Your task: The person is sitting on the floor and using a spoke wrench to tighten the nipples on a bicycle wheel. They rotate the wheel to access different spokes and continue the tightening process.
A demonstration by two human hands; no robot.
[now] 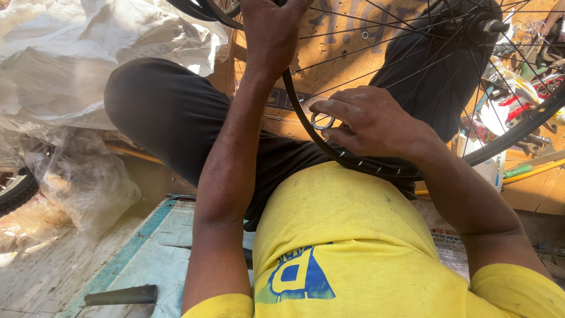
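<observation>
Both hands are on the bicycle wheel (412, 88) resting across my lap. My right hand (368, 121) lies nearest on the black rim (306, 121), fingers pinching a small spoke wrench (322, 122). Farther off, my left hand (272, 29) grips the rim's far edge. Beyond lies brown cardboard (347, 56), white plastic sheeting (65, 59) far left.

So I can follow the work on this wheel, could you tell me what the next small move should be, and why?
Probably a small turn of the tool at the spoke end. The right hand already pinches this small round metal tool against the rim, while the left hand grips the rim higher up and steadies the wheel across the lap.
</observation>
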